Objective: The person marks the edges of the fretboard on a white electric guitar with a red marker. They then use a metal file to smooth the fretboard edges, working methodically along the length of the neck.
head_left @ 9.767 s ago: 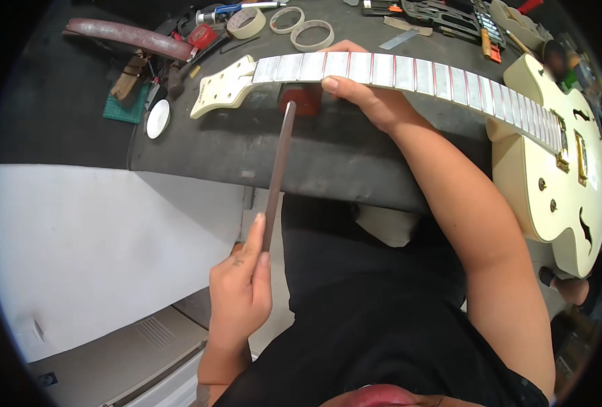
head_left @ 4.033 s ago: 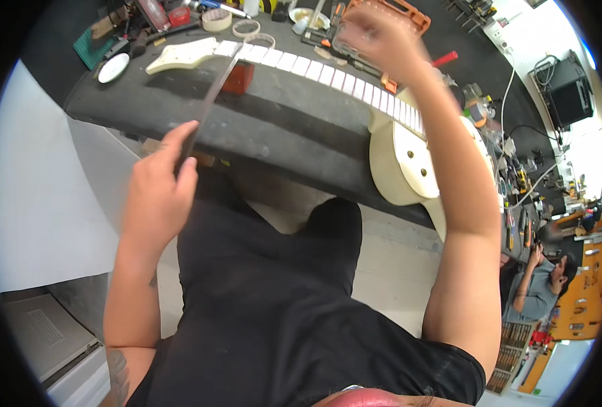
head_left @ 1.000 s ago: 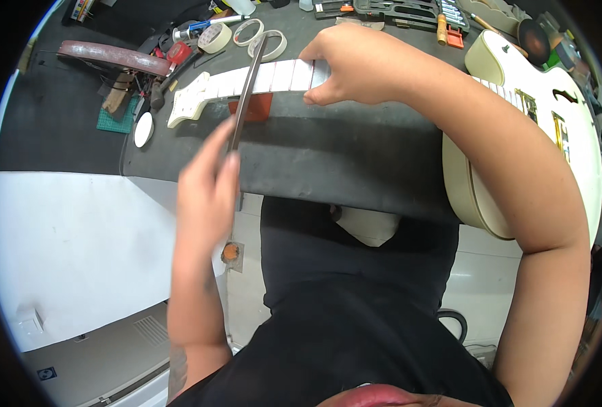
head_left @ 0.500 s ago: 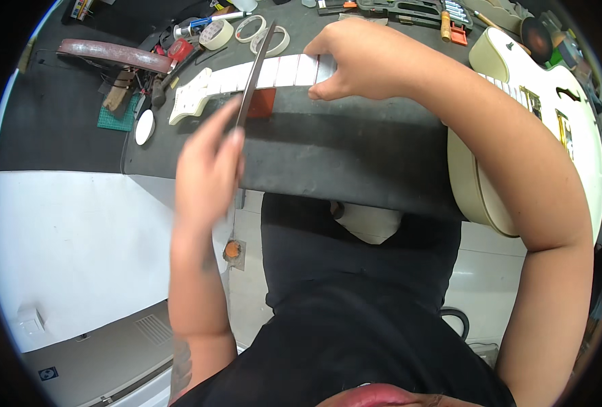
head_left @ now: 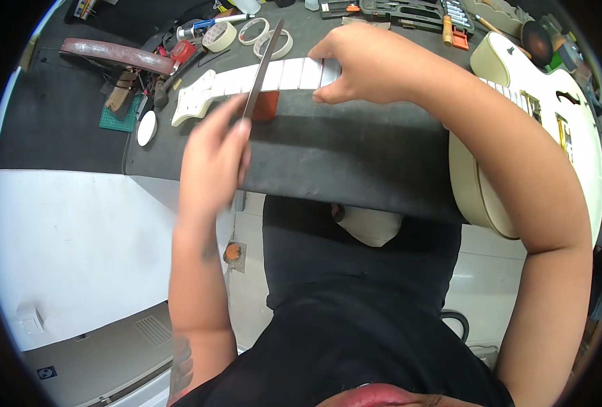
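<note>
A cream electric guitar (head_left: 469, 180) lies across the workbench, its body at the right and its headstock (head_left: 191, 100) at the left. White strips cover the fingerboard of its neck (head_left: 293, 76), with fret lines between them. My left hand (head_left: 213, 159) grips the near end of a long, narrow metal file (head_left: 267, 62), which lies slantwise across the neck. My right hand (head_left: 372, 64) clasps the neck farther right, thumb on the near side and fingers over the far side. Below the neck, beside the file, sits a red-brown block (head_left: 266, 107).
Rolls of masking tape (head_left: 219, 36) lie beyond the neck, near a red tape measure (head_left: 182, 51). A small white dish (head_left: 147, 128) rests left of the headstock. An open toolbox (head_left: 403, 12) and a wooden-handled tool (head_left: 447, 30) are at the back. The bench's front edge (head_left: 355, 203) is close to my body.
The file and my left hand have shifted slightly to the right in the picture; the whole bench scene has drifted a little the same way. My right hand keeps its hold on the neck.
</note>
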The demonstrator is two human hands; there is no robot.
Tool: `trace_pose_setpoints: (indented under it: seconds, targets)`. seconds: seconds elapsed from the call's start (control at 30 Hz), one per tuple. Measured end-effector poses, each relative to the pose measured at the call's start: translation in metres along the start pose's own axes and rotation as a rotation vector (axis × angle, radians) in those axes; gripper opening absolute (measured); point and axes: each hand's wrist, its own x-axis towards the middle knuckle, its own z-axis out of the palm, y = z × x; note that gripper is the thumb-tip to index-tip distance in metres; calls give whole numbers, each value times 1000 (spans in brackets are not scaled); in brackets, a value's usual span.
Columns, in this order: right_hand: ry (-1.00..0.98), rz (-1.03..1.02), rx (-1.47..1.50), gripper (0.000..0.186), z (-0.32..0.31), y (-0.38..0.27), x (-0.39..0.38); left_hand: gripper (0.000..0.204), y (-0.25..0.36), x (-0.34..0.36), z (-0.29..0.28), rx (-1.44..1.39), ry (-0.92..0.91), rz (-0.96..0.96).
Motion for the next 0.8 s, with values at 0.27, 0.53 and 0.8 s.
trace_pose_setpoints:
  seconds: [0.27,0.53,0.8]
  targets:
    - [17,19,12,47,5,5,-1,52,-56,-109,12,-17,95,18]
    - [22,-14,8,45,3,-1,2,51,-2,28,4,-65,-2,65]
    - [8,16,9,40,3,1,1,52,-68,-129,11,-86,103,19]
